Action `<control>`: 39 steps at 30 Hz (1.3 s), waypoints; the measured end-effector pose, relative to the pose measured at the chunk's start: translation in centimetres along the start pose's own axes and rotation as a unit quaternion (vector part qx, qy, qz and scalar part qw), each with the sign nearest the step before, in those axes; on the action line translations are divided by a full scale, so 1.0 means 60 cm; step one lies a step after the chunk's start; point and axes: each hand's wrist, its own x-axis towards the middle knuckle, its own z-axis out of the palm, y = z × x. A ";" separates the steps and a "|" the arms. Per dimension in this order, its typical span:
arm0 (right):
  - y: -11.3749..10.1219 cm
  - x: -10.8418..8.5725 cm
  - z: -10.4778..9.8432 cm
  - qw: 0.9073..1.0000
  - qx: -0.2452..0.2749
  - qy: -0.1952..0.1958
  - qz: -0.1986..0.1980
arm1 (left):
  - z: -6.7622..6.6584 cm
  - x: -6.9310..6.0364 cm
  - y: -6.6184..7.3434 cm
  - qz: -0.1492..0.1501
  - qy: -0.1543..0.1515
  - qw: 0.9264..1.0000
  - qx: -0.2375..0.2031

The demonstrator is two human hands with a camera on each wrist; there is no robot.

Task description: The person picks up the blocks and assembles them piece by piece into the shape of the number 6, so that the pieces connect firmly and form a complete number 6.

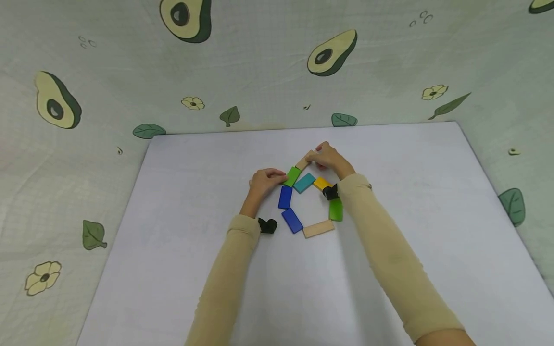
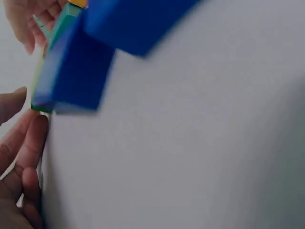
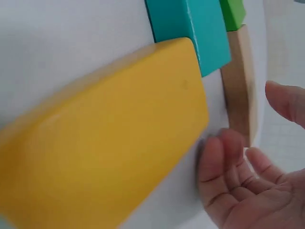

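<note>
My left hand (image 1: 265, 182) is beside the lower left end of a green block (image 1: 292, 177). In the left wrist view a fingertip (image 2: 37, 125) meets that block's end, while the thumb stands slightly apart. At the far end of a plain wooden block (image 1: 305, 160) is my right hand (image 1: 331, 159). The right wrist view shows its fingers bent near the wooden block's end (image 3: 247, 129), its thumb (image 3: 286, 101) away from it. The green and wooden blocks lie end to end, slanting up from a blue block (image 1: 285, 197). Beside them lies a teal block (image 1: 305, 183).
A ring of blocks continues with a yellow block (image 1: 321, 183), partly hidden by the right wrist camera (image 1: 331, 192), a second green block (image 1: 335, 210), another wooden block (image 1: 319, 228) and another blue block (image 1: 292, 220). The white table (image 1: 173, 230) meets avocado-print cloth (image 1: 259, 72) behind.
</note>
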 end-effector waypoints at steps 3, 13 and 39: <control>0.007 -0.019 0.001 0.999 -0.028 -0.013 -0.040 | 0.000 -0.010 -0.012 0.024 -0.008 1.000 -0.011; 0.047 -0.061 0.024 0.976 -0.091 -0.043 -0.195 | 0.009 -0.033 -0.021 0.041 0.007 0.999 -0.015; 0.057 -0.078 0.011 0.984 -0.101 -0.040 -0.139 | 0.014 -0.032 -0.016 0.028 0.021 0.999 -0.007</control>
